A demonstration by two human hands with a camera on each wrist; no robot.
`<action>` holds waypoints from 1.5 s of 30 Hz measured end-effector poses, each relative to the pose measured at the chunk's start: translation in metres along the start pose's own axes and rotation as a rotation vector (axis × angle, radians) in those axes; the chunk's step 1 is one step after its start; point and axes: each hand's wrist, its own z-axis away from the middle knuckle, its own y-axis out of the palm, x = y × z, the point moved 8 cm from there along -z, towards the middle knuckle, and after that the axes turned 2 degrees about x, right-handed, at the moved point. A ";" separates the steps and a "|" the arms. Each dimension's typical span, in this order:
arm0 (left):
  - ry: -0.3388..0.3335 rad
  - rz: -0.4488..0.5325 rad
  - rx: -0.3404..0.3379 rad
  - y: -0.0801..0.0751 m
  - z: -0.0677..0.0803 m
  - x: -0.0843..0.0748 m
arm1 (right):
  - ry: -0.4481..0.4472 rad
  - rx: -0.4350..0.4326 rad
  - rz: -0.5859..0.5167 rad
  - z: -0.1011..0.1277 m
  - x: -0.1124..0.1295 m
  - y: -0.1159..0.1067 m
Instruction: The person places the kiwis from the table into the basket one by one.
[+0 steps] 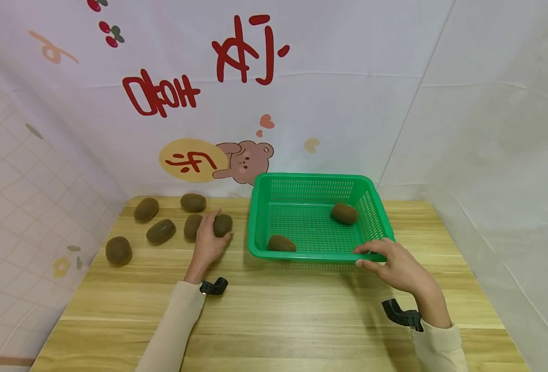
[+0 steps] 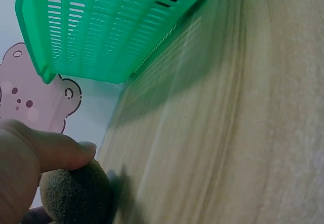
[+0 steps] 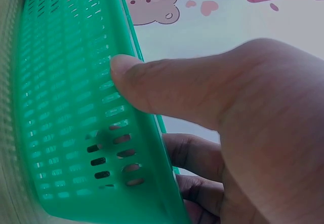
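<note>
Kiwi (image 1: 222,225) held in my left grip (image 1: 207,242), fingers curled round it on the tabletop (image 1: 283,310), at 9 o'clock from the green basket (image 1: 317,178). My right grip (image 1: 394,263) pinches the basket's near rim at 5 o'clock. Two kiwis lie inside the basket; five more lie loose at 9 o'clock.

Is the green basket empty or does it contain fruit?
Not empty: the green basket holds two kiwis.
</note>
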 end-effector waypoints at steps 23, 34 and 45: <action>0.019 0.071 -0.063 -0.006 0.006 0.000 | -0.002 -0.001 -0.004 -0.001 -0.002 0.001; 0.020 0.133 -0.058 -0.012 0.008 -0.009 | -0.003 -0.002 -0.004 0.000 -0.003 0.001; 0.035 0.170 -0.075 -0.021 0.011 -0.025 | 0.002 0.005 -0.001 0.000 -0.002 0.001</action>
